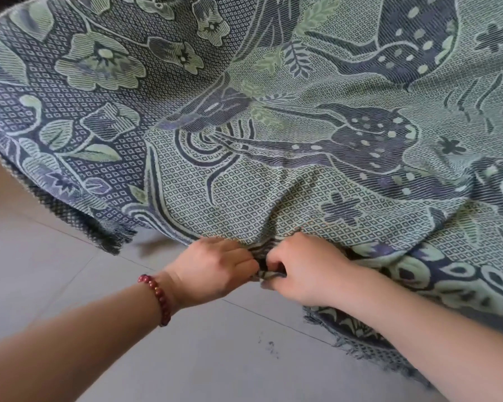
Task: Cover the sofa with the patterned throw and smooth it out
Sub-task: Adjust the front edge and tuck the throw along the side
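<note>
Both bare forearms reaching forward, left hand (212, 269) with red bead bracelet (156, 297) and right hand (304, 269) knuckles-up, side by side, clenched on the patterned throw's (273, 126) bunched near edge, throw spread ahead, fringe hanging above grey tiled floor (70, 285)

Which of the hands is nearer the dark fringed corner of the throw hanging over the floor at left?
Left. The left hand grips the green-and-navy patterned woven throw just right of that dark fringed corner; the right hand grips the same bunched edge farther right.
</note>
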### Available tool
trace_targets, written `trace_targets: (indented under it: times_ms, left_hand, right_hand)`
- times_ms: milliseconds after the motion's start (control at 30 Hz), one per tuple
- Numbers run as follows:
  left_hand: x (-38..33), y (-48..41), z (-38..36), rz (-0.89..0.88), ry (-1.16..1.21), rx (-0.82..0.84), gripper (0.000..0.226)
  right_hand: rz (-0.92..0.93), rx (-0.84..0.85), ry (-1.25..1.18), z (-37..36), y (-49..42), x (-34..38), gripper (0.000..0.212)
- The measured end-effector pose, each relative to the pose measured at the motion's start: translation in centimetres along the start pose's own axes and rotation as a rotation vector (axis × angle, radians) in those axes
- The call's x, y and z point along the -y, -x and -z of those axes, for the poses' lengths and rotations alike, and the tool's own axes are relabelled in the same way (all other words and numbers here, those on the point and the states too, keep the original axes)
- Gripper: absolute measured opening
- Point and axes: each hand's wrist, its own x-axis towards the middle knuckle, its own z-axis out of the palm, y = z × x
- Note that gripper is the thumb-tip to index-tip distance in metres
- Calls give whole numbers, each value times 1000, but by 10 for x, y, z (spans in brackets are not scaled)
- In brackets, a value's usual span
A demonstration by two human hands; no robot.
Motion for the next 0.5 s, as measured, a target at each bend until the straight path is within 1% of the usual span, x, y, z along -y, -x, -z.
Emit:
trace_targets:
  times_ms: [133,233,300,367,467,500]
  left_hand:
    - [-8,21,-10,2,-52,7,13]
    - [-11,30,-10,-64,-121,-63,6]
    - [-9,28,-8,-60,-123,-100,6]
    - [-1,23,-4,39,-120,-111,11]
    - [18,18,2,244,-166,-74,16]
    - [24,17,3,263,-163,-65,18]
  right_hand:
    - [31,97,33,-8,-3,14,30]
    - [62,121,46,-2,-3,20,34]
    - [72,119,28,13,0,20,32]
    - [58,142,-31,28,2,16,29]
    - [56,241,-136,37,2,10,33]
    - [44,275,-152,36,1,8,35]
